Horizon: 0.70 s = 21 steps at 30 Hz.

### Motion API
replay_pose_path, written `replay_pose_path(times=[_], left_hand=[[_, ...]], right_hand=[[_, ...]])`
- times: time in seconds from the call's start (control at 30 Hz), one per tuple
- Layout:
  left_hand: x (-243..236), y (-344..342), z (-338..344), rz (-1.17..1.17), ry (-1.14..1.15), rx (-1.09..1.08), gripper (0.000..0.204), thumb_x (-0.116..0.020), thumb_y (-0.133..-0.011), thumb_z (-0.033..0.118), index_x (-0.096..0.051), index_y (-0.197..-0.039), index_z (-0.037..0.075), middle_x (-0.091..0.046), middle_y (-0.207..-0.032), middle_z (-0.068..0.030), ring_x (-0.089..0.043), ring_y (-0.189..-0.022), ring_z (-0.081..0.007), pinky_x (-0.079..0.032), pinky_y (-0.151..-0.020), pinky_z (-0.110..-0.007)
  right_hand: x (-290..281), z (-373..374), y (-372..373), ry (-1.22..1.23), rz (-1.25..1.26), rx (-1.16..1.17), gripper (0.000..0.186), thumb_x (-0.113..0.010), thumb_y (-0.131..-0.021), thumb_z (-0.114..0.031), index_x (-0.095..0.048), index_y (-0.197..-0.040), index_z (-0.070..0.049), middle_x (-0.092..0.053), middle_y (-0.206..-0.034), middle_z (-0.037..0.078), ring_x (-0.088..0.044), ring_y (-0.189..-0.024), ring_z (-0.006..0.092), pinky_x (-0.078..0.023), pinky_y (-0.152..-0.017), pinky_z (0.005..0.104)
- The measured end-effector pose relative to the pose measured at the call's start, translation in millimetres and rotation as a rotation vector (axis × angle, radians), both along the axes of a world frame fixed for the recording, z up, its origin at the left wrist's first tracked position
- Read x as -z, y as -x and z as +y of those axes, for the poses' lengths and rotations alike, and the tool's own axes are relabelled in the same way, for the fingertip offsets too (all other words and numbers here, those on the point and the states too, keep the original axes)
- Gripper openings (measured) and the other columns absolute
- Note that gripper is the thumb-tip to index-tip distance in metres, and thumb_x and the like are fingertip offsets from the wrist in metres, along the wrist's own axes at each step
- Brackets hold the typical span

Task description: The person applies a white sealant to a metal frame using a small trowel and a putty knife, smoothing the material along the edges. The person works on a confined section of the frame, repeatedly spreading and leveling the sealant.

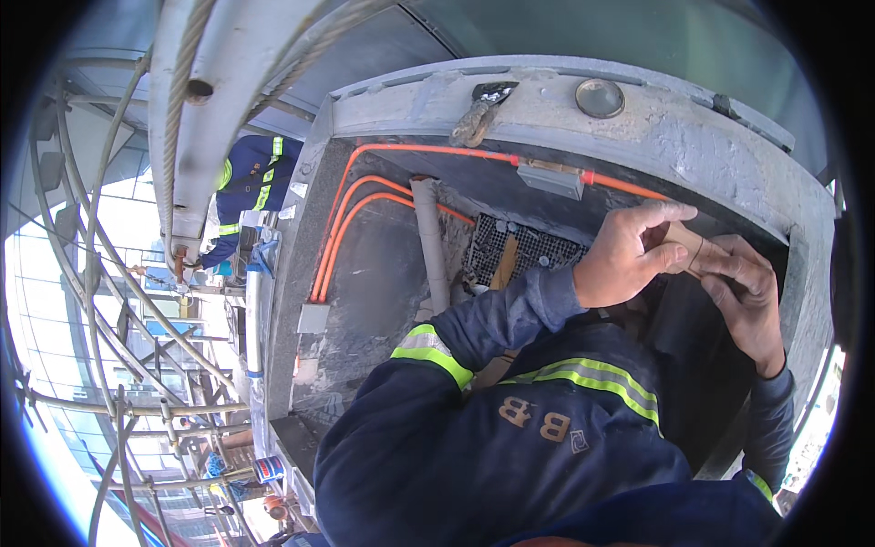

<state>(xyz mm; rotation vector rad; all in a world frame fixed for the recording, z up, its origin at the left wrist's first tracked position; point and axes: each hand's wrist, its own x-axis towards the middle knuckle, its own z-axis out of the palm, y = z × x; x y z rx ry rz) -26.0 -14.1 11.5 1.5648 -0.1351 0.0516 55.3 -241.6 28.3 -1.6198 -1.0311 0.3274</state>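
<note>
My left hand and my right hand are raised close together at the right, below the curved ledge. Between them is a small tan, flat piece that looks like folded sheet or card; its exact kind is not clear. The left thumb and fingers pinch one end, and the fingers of the right hand close round the other. On the ledge above lie a scraper with a worn handle and a round metal tin or lid. Both my arms wear dark blue sleeves with reflective bands.
Orange conduit runs under the ledge into a grey junction box. A pale vertical pipe and a black grid panel stand inside the recess. At left are scaffold poles, a cabled steel beam and another person.
</note>
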Motion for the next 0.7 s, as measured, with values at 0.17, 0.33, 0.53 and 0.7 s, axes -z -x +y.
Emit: replay_pose_path(times=[0.17,0.33,0.53,0.7], left_hand=[[-11.8,1.2,-8.4,-0.025,-0.011,-0.152,0.035,-0.074,-0.094,0.006,-0.063,-0.125,-0.006,-0.073,-0.098,-0.0109,-0.069,-0.087,-0.0107,-0.057,-0.075,-0.027],[-8.1,-0.9,-6.7,-0.041,-0.106,-0.183,0.025,-0.077,-0.092,0.010,-0.069,-0.111,-0.004,-0.073,-0.093,-0.0099,-0.068,-0.080,-0.0123,-0.055,-0.071,-0.028],[-3.4,-4.8,-8.7,-0.378,-0.506,-0.264,0.017,-0.079,-0.090,0.013,-0.074,-0.099,0.001,-0.071,-0.086,-0.0093,-0.067,-0.074,-0.0228,-0.052,-0.071,-0.033],[-7.9,-1.4,-19.3,-0.275,-0.513,-0.218,0.015,-0.077,-0.090,0.011,-0.073,-0.098,-0.001,-0.069,-0.084,-0.0126,-0.067,-0.074,-0.0236,-0.052,-0.069,-0.034]], right_hand=[[6.7,11.5,4.6,-0.032,0.055,0.263,0.032,-0.071,-0.087,0.006,-0.071,-0.119,0.000,-0.072,-0.112,0.013,-0.069,-0.105,0.0220,-0.052,-0.095,0.0323],[3.1,2.9,-8.5,0.105,-0.076,0.226,0.033,-0.075,-0.087,0.000,-0.069,-0.120,0.001,-0.073,-0.110,0.012,-0.069,-0.101,0.0202,-0.052,-0.093,0.0323],[0.1,-0.3,-6.4,0.015,-0.066,0.166,0.017,-0.074,-0.089,-0.001,-0.069,-0.105,0.003,-0.068,-0.093,0.009,-0.066,-0.088,0.0202,-0.053,-0.082,0.0330],[5.8,-4.9,-6.7,-0.067,-0.107,0.181,0.010,-0.074,-0.088,0.002,-0.069,-0.097,0.002,-0.064,-0.086,0.012,-0.063,-0.078,0.0249,-0.049,-0.070,0.0341]])
